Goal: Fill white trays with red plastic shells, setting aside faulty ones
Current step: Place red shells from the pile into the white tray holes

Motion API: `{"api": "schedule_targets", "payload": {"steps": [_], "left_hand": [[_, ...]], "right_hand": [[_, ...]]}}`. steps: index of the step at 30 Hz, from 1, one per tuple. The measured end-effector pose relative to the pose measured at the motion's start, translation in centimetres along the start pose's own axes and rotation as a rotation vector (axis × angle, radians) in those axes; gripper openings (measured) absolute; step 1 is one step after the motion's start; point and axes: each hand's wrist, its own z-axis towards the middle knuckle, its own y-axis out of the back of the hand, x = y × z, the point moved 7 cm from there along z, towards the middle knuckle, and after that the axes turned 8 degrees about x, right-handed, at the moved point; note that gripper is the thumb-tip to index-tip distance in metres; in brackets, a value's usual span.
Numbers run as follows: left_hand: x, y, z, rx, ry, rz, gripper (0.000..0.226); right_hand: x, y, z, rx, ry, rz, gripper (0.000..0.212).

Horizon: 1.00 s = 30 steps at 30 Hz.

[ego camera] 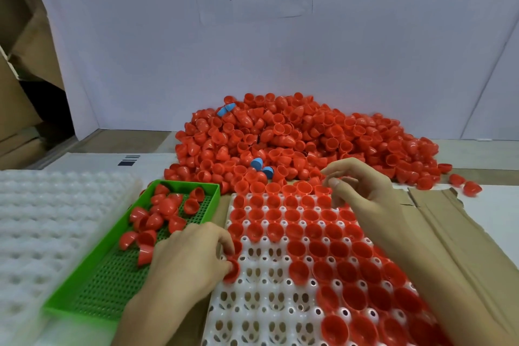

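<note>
A white tray [252, 303] on the bench stands more than half filled, red shells seated across its far rows and right side while the near-left sockets are empty. The left hand [188, 258] pinches one red shell [232, 271] at the tray's left edge; the right hand [365, 191], fingers curled, hovers at the far edge by the loose pile [295, 135], its grasp impossible to tell. A green bin [84, 314] just left holds likely rejects, spare trays [42, 219] beyond

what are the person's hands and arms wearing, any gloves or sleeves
Nothing shows: the left hand and right hand are bare, with no gloves, rings or watch. The left forearm and right forearm are also uncovered, no sleeve reaching into view.
</note>
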Motion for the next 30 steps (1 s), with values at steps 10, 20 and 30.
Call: {"api": "schedule_targets", "payload": {"steps": [10,20,30], "left_hand": [[0.53,-0.58,0.67,0.13,-0.087,-0.018,0.021],[0.04,0.02,0.7,0.083,-0.127,0.006,0.013],[0.11,-0.69,0.65,0.1,-0.16,-0.015,0.011]], "right_hand": [[0.32,0.11,0.08,-0.014,-0.016,0.004,0.031],[0.27,0.25,-0.03,-0.023,-0.042,-0.002,0.022],[0.28,0.79,-0.02,-0.064,-0.035,-0.022,0.033]]}}
